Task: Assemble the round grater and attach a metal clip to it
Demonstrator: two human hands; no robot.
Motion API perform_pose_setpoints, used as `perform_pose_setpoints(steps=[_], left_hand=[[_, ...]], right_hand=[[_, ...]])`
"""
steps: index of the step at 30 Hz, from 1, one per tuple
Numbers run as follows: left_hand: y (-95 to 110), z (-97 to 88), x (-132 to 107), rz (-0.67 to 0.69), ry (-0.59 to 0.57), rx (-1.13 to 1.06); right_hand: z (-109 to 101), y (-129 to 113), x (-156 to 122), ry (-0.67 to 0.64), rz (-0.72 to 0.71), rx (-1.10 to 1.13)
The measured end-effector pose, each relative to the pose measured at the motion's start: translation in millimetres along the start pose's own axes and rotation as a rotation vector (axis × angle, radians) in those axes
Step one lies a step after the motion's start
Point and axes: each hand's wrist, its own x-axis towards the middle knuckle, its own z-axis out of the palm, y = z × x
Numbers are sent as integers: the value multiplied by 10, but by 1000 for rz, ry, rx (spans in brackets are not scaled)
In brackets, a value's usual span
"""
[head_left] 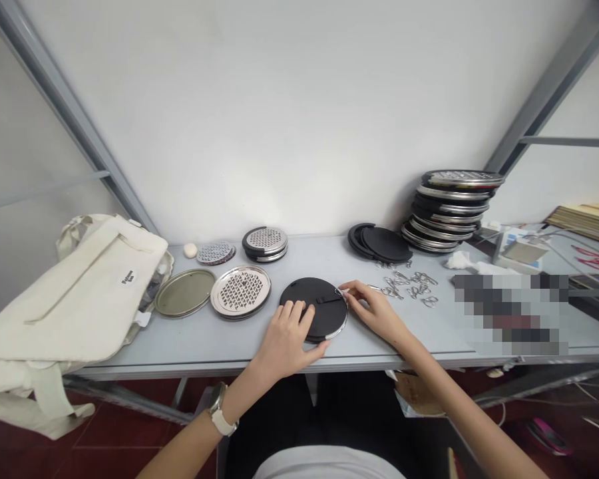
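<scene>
A black round disc (312, 326) with a silver rim on its right side lies in front of me, close to the table's front edge. My left hand (287, 339) holds it at the near left, fingertips on top and thumb at the front rim. A short black strap or slot crosses the disc's upper face. With thumb and index finger, my right hand (372, 309) pinches a small metal clip (338, 291) at the disc's right edge; the fingers partly hide it. Several loose metal clips (404, 286) lie scattered right of that hand.
Round graters (240, 291) and an olive round lid (184, 293) lie to the left, beside a cream bag (84, 286). Smaller grater discs (264, 241) sit behind. Black discs (387, 244) and a tall stack of discs (452, 209) stand at the back right, near cables.
</scene>
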Motion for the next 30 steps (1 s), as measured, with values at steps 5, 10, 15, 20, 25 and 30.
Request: perform_pose_setpoints(steps=[5,10,15,20,25,30], left_hand=[[-1,-4,2,2,-12,9],[-1,-2,5,2,-11,7],[-2,3,5,6,-8,5],[-1,-3,3,9,-9,8],[-4,1,0,12,-14,12],[-5,8,-8,7,-18,7]], right_hand=[[5,-14,2,-32,-3,-18],[11,-7,4,-45,20,19],[13,28,5,-46,27,38],[14,69,0,-57,29,49],[11,85,-4,-67,26,55],[18,92,-2,-70,19,56]])
